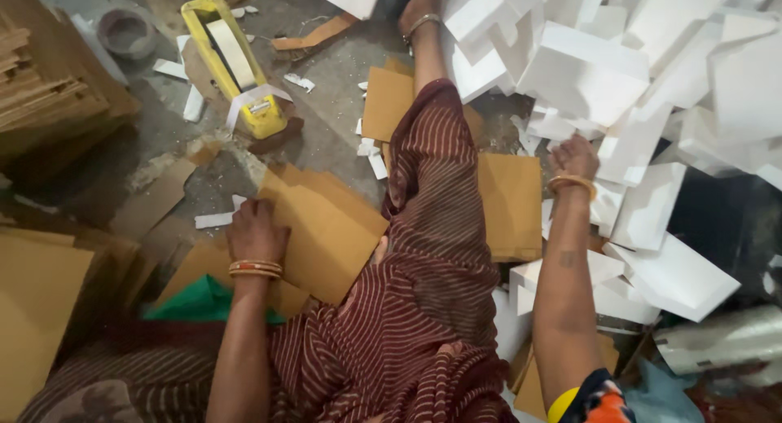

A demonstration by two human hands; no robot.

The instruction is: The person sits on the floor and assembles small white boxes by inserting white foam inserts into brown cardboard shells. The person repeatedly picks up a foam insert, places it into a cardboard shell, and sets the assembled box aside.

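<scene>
Grip, left hand: pressed flat, fingers spread on a brown cardboard sheet; nothing clasped.
Grip, right hand: reaching into the white box pile; fingers curled at a white piece, but whether closed on it cannot be told.
Cardboard sheet: lying on the floor, just beside the outstretched leg, overlapping other brown sheets beneath.
More cardboard: a second stack on the far side of the leg, another piece near the foot.
Progress, as a judgement: many folded white boxes already heaped at right; plenty of flat brown sheets left unused, so work seems midway.
Containers: white boxes lie tumbled, open sides mostly turned away, contents not visible; small grey bowl at upper left looks empty.
Tape dispenser: yellow, lying on the floor well apart from both hands.
Scraps: white offcuts scattered over the floor.
Green cloth: tucked under the left forearm.
</scene>
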